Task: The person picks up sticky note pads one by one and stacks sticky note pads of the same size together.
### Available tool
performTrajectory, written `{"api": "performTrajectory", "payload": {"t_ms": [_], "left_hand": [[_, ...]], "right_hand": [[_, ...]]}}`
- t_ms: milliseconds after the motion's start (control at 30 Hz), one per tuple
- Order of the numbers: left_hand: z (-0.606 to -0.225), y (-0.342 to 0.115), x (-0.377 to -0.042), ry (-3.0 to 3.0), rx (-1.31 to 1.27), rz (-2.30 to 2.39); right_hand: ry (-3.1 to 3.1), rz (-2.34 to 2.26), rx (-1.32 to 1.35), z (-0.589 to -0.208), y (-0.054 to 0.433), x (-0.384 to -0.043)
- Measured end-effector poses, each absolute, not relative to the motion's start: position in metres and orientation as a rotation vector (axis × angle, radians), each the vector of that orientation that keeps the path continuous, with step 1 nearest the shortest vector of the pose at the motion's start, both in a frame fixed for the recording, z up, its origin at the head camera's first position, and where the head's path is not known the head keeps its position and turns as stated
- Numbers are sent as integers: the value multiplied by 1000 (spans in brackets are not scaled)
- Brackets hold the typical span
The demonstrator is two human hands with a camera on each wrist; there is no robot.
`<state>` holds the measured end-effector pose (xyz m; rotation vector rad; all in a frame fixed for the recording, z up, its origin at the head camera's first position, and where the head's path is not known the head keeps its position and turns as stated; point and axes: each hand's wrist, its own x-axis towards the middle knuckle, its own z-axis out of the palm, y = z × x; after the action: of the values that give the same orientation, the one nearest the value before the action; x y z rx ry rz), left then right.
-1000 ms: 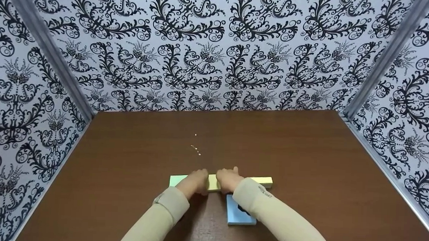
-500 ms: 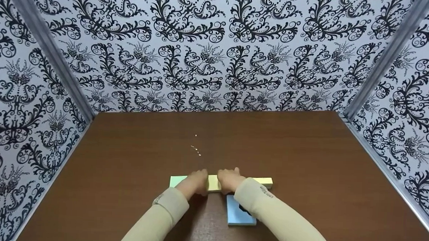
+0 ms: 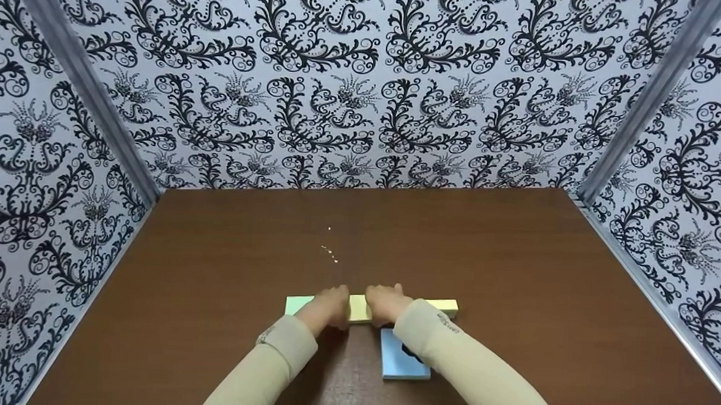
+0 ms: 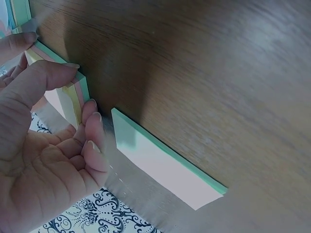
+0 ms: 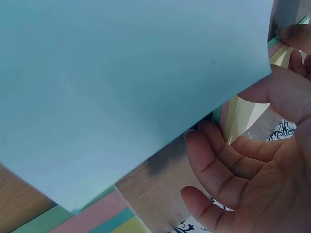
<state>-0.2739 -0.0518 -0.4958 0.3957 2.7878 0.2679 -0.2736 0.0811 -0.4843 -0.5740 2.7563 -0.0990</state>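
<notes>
My left hand and right hand are side by side over a yellow-topped sticky note pad near the front of the table. In the left wrist view, thumb and fingers pinch one end of this pad, whose edge shows green, pink and yellow layers. The right thumb and fingers pinch its other end, partly hidden behind a blue pad in the right wrist view. A green pad lies beside my left hand, and another yellow-topped pad beside my right.
Below my right wrist, the blue pad lies on the brown table, partly covered by the sleeve. Small white specks dot the tabletop beyond the hands. Patterned walls enclose the back and both sides.
</notes>
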Motion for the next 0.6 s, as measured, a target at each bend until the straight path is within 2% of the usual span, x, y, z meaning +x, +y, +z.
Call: {"api": "performTrajectory", "payload": {"t_ms": [600], "left_hand": [[-496,-61,-268,2932,373,134]], "right_hand": [[2747,-87,-489,-478,86,-272]]}}
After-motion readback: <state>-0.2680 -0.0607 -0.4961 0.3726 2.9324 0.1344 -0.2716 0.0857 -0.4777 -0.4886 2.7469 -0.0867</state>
